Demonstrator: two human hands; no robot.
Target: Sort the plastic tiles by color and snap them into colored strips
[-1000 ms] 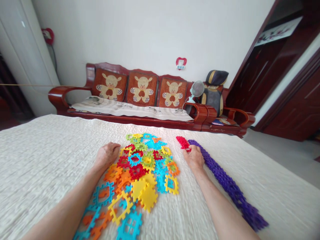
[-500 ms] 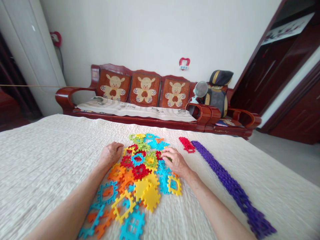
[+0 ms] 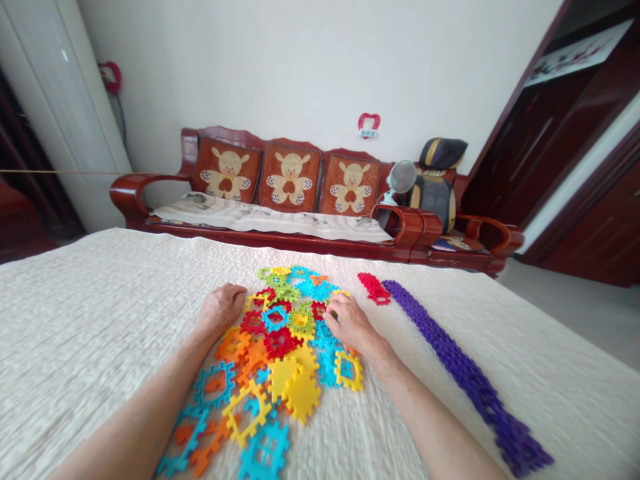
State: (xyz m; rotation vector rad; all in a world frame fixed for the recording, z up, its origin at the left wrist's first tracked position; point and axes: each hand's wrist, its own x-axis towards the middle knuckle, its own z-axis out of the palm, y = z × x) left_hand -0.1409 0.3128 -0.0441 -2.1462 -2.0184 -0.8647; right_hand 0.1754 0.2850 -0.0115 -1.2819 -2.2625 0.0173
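One purple strip (image 3: 450, 360), one red strip (image 3: 374, 289) — right hand (image 3: 351, 323) on tiles (image 3: 280, 343).

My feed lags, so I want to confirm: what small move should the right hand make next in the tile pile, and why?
Probably the right hand should pinch the red tile by its fingertips and lift it out: the hand lies on the loose pile there, and a short red row lies beside the purple chain.
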